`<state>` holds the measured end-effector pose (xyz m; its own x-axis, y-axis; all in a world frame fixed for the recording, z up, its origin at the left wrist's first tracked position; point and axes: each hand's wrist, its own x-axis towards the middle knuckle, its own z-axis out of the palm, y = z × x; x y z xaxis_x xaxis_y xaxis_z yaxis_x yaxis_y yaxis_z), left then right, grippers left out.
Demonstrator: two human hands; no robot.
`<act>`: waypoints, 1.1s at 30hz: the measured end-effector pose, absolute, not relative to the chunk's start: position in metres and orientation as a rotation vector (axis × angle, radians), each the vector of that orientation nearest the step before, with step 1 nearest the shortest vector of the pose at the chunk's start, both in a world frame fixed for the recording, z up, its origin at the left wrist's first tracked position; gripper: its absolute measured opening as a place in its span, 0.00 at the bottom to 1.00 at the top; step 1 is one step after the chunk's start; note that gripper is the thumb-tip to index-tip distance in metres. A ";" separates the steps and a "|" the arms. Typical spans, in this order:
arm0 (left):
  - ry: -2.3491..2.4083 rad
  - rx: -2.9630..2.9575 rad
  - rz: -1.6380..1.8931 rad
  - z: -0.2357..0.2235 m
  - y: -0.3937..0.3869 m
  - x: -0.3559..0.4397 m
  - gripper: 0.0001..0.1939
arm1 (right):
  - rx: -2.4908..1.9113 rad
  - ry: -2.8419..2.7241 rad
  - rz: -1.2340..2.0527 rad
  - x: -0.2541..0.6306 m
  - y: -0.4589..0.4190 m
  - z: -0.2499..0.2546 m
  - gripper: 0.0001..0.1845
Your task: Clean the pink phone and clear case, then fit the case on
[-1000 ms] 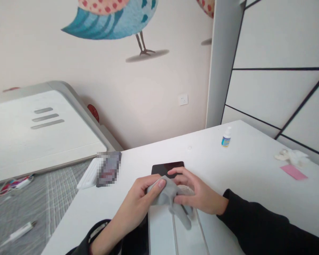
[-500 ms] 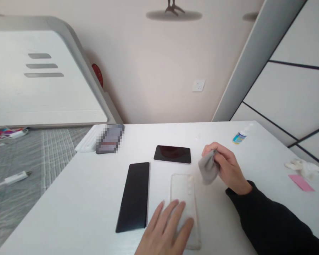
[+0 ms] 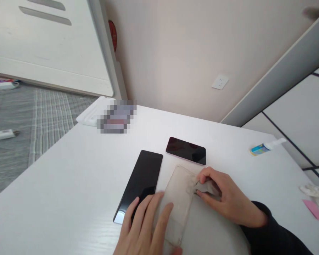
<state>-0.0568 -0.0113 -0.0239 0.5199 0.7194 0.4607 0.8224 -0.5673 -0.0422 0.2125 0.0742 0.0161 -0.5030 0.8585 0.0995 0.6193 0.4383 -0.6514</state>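
Note:
A clear phone case lies flat on the white table. My left hand rests on its near end with fingers stretched out flat, also overlapping the corner of a long black phone. My right hand is closed around a small grey cloth and presses it against the case's right side. A second, smaller black phone lies just beyond the case, screen up.
A small dropper bottle lies at the table's right. A crumpled white tissue and a pink slip sit near the right edge. A blurred item and a white object sit at the far left corner. Grey bedding lies left.
My right hand has brought the grey cloth down from the air onto the case. My left hand stays on the case's near end. The view has tilted downward.

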 end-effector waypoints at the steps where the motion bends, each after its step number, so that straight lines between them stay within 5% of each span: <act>1: -1.313 -2.509 -0.591 -0.024 -0.011 -0.058 0.27 | -1.208 -2.276 0.759 0.213 0.076 0.013 0.11; 7: -1.413 -2.551 -0.590 -0.026 -0.010 -0.064 0.32 | -1.005 -2.319 0.547 0.210 0.087 0.002 0.06; 13: -1.449 -2.505 -0.661 -0.028 -0.010 -0.063 0.42 | -0.906 -2.548 0.337 0.203 0.079 0.011 0.16; 22: -1.636 -2.586 -0.671 -0.019 -0.016 -0.058 0.48 | -1.094 -2.388 0.265 0.198 0.077 0.008 0.09; 27: -1.770 -2.600 -0.736 -0.020 -0.019 -0.052 0.56 | -1.105 -2.220 0.592 0.170 0.061 0.006 0.03; 30: -1.750 -2.605 -0.756 -0.020 -0.018 -0.049 0.62 | -0.927 -2.245 0.857 0.153 0.044 0.005 0.05; 33: -1.724 -2.592 -0.760 -0.017 -0.018 -0.047 0.64 | -0.771 -2.396 0.790 0.153 0.043 0.007 0.11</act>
